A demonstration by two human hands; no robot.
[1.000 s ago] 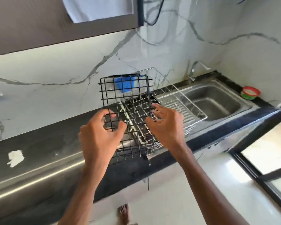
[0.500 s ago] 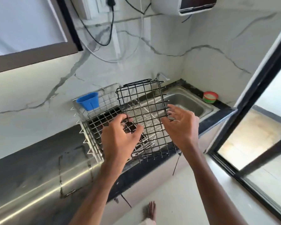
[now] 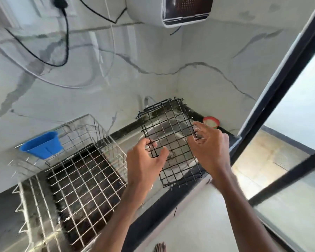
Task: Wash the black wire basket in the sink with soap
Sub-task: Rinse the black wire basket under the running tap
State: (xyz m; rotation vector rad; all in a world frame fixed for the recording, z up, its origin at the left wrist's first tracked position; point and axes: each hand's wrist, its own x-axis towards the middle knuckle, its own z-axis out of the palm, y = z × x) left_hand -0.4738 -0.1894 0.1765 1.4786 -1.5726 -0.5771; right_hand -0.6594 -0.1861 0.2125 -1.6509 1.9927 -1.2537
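- Silver wire rack (image 3: 76, 179) sits on the worktop (image 3: 0, 211), left of the sink (image 3: 133, 140).
- Black wire basket (image 3: 169, 139) is held tilted above the sink.
- Left grip (image 3: 144, 164) pinches its left edge; right grip (image 3: 209, 148) curls round its right edge.
- Blue cup (image 3: 42, 144) hangs on the rack.

White marble-veined wall (image 3: 153, 57), dark countertop (image 3: 162, 204), black-framed window (image 3: 298, 106), pale floor (image 3: 198, 224)

The black wire basket (image 3: 169, 142) screens the sink (image 3: 133, 137) from above; steel rack (image 3: 76, 170) just left, red bowl (image 3: 211, 121) at right.
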